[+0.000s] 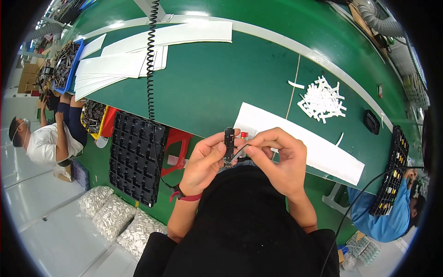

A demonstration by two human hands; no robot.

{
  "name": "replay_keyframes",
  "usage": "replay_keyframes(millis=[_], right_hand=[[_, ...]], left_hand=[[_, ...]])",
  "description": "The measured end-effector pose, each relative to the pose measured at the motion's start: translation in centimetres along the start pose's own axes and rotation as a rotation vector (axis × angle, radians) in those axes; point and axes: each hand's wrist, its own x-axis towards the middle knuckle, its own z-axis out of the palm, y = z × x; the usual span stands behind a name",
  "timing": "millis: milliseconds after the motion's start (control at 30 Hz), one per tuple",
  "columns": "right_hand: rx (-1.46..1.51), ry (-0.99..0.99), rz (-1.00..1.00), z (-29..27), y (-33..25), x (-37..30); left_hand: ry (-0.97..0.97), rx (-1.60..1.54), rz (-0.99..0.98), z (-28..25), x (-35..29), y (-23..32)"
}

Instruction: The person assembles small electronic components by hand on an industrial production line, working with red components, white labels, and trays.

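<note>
Close to my body, at the near edge of the green table, my left hand (205, 161) is closed on a narrow black board-like part (229, 144) with small marks on it, held upright between thumb and fingers. My right hand (279, 159) pinches a thin dark strip (241, 150), whose other end meets or nearly meets the black part; its exact kind is too small to tell. Behind the fingers shows a small red cap-like piece (244, 135). A long white sheet (300, 141) lies on the table just beyond both hands. My left wrist wears a red strap (189, 197) with a cord.
White strips (321, 99) form a pile at the right. Long white sheets (110, 64) are stacked at the far left. A coiled black cord (150, 69) hangs down. Black trays (137, 157) stand left; bags of white pieces (113, 217) lie below. People (48, 143) sit on both sides.
</note>
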Motion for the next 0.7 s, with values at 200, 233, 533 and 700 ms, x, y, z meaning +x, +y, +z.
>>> replay_keyframes(millis=[200, 233, 533, 700], right_hand=[[-0.041, -0.083, 0.082, 0.8, -0.2, -0.2], [-0.018, -0.056, 0.101, 0.8, -0.2, -0.3], [-0.238, -0.023, -0.108, 0.1, 0.4, 0.1], [-0.245, 0.023, -0.032, 0.7, -0.1, 0.4]], left_hand=[[-0.048, -0.038, -0.013, -0.4, -0.3, -0.1], [-0.069, -0.070, 0.005, -0.3, -0.3, -0.2], [-0.039, 0.222, -0.038, 1.6, -0.7, 1.1], [-0.019, 0.328, 0.002, 1.9, -0.8, 0.8]])
